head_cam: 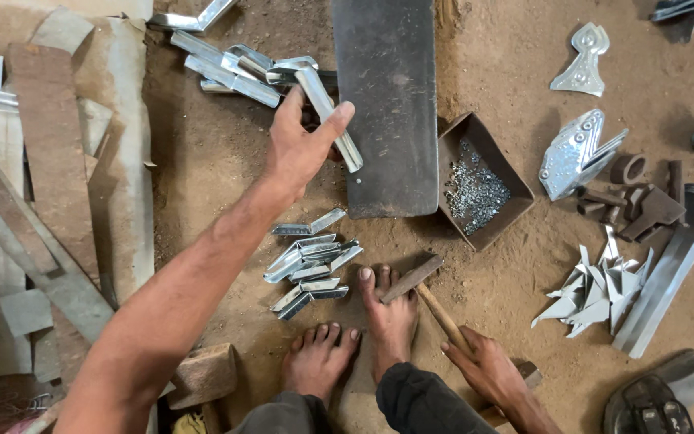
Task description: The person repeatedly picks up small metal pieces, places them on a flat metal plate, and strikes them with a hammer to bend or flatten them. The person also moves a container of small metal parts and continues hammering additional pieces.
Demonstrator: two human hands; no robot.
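Left hand (303, 145): reaches far across the dirt floor (202, 161), thumb and fingers closed around a bent metal strip (331, 116) whose long end slants down toward the dark steel plate (387, 104).

Right hand (491, 370): near edge, gripping the wooden handle of a hammer (423, 289); the hammer's head rests just beside the toes of the right foot (391, 317).

Pile of unworked strips (234, 68): far, just left of the held strip.

Stack of folded strips (311, 261): near, between the left forearm and the feet.

Cardboard box (483, 181): right of the plate, holding small metal rivets or scraps.

Pressed metal brackets (576, 153): far right. Cut triangular offcuts (596, 289): near right, beside a long metal channel (672, 265).

Wooden planks (34, 201): left side.
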